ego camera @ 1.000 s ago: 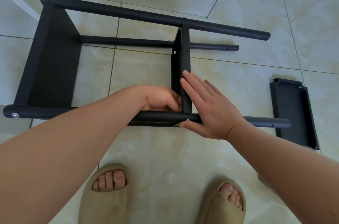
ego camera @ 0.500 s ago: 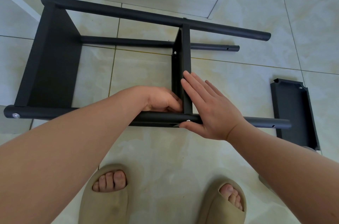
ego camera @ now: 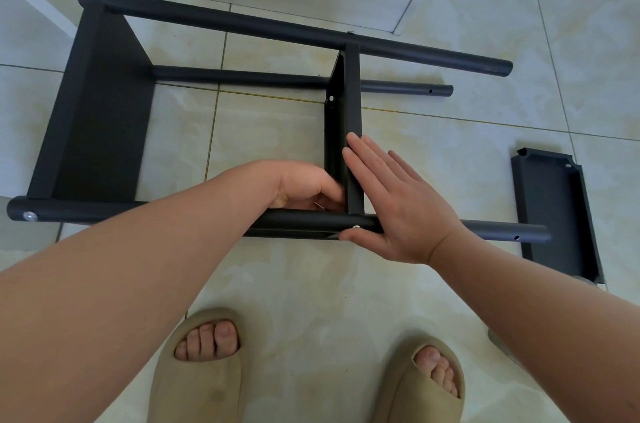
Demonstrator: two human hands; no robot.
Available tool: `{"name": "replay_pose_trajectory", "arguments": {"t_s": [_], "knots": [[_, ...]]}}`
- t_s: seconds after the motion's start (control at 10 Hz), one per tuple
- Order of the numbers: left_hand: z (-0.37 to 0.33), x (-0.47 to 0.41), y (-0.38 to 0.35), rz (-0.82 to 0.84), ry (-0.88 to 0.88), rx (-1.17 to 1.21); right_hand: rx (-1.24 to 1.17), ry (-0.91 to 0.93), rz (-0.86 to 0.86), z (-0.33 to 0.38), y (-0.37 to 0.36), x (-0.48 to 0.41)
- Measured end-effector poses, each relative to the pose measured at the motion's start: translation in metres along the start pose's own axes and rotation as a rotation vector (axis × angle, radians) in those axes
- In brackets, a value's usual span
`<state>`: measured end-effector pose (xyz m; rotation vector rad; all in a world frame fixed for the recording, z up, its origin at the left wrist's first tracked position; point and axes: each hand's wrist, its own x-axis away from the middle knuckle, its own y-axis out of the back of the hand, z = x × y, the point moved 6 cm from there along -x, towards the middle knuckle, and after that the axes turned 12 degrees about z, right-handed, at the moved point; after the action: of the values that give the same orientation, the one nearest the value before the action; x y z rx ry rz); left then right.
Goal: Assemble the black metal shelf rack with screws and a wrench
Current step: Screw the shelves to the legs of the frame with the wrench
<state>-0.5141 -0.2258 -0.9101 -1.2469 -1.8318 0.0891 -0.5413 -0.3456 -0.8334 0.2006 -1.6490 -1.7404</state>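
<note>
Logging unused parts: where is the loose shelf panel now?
Head view, far right: the loose shelf panel lies on the tiled floor by the free end of the near pole, to the right of the right hand.

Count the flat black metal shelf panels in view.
3: left-end panel, mid-rack panel against the right hand, loose panel on the floor at right. Others may be off-frame.
</note>
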Motion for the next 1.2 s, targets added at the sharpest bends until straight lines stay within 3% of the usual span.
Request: {"name": "replay_pose_trajectory", "arguments": {"t_s": [0.5,0.8,1.2], "knots": [[-0.0030,0.0000,0.0014,-0.014,-0.070,-0.012,-0.002,-0.002,0.002,0.0009,0.0009,0.0001],[-0.0013,0.0010,0.0010,-0.015,0.005,-0.062,-0.005,0.000,-0.003,0.0011,0.0015,0.0005],[-0.0039,-0.0003,0.0017,0.009,-0.080,0.001,-0.011,0.009,0.006,-0.0002,-0.0013,0.0002]]}}
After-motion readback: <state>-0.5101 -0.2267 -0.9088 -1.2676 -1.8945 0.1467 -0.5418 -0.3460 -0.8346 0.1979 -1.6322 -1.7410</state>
